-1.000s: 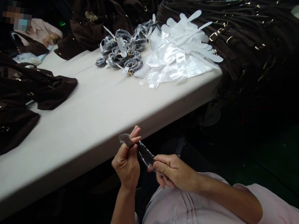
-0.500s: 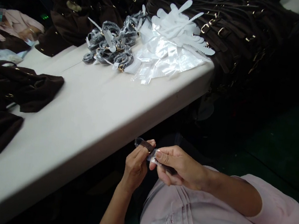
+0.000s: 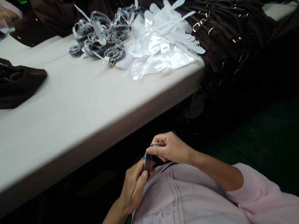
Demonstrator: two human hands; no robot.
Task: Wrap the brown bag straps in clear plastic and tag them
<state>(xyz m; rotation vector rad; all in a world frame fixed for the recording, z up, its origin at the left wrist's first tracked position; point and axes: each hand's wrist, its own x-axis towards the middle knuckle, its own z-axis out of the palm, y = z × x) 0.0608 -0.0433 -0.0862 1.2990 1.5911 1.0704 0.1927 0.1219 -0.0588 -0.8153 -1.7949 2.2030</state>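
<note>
Grasping a film-covered dark strap (image 3: 147,163), the fingers of the left hand (image 3: 132,187) and right hand (image 3: 172,147) pinch it between them, off the bench (image 3: 84,107), outside its near edge. Doing this well probably calls for light, even pressure from the 2 thumbs, folding without stretching or tearing the film. Past that edge, by the bench's right corner, lie clear bags (image 3: 161,51); left of them, film-wrapped coils (image 3: 95,42); farther back, brown buckled straps (image 3: 208,44).
</note>
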